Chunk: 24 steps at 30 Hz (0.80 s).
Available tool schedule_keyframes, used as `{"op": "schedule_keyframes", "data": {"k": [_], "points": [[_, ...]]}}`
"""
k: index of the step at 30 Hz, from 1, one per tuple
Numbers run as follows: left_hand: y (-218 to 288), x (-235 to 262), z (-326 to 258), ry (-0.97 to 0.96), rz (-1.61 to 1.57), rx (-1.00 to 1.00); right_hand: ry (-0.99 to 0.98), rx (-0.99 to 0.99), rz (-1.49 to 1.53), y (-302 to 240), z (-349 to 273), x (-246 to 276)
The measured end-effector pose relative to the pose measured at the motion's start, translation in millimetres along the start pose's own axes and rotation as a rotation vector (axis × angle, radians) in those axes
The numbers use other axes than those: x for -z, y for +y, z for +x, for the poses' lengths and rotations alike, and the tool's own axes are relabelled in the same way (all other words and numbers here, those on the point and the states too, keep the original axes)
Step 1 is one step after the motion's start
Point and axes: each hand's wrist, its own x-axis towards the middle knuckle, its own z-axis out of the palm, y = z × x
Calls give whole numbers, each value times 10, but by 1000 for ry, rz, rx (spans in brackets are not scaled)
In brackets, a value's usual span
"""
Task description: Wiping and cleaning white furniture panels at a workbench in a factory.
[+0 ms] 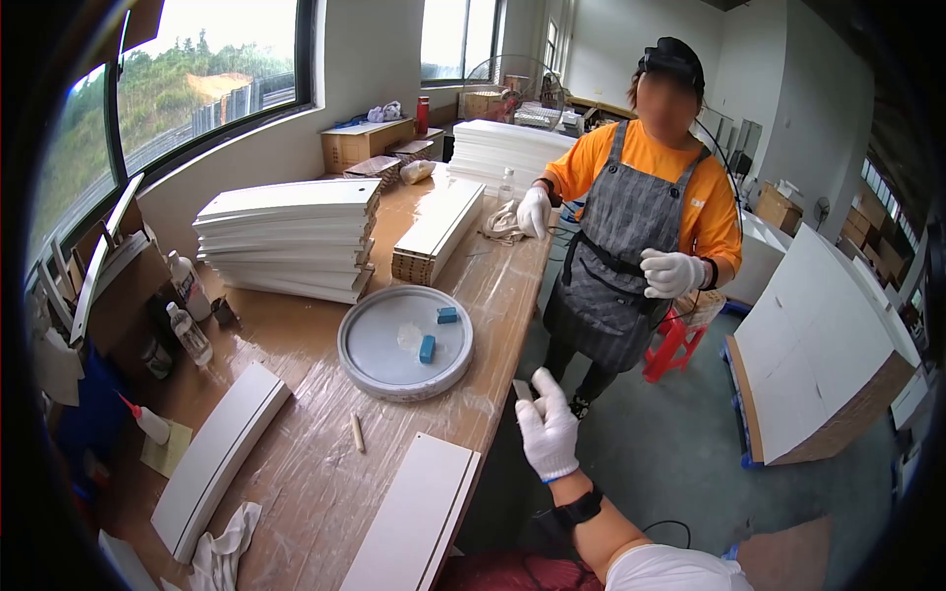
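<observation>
Beyond the one gloved hand (548,433) in view, on the desk (305,345), lies one round grey tray (405,342) holding two small blue blocks (427,349), and left of the hand is one wooden dowel (358,432). Farther left stand two clear plastic bottles (188,333) and one squeeze bottle (148,422). One co-worker (645,207) stands beyond the hand, wearing two white gloves (670,273).

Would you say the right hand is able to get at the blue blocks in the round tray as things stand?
Probably yes: the right hand hovers at the table edge beside the round tray, and nothing stands between it and the blue blocks; its fingers do pinch a small flat piece.
</observation>
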Motion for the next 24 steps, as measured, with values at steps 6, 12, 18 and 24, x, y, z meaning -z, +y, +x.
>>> {"op": "schedule_keyframes", "data": {"k": [6,12,18,24], "points": [[-156,39,32,87,6,-28,155,-9,200,-137,510,283],[-308,241,-169,57,194,-35,136,43,296,-264,706,140],[-57,75,5,-15,94,3,262,14,262,-263,698,511],[-62,-4,76,-4,37,11,243,79,248,-228,545,438]]}}
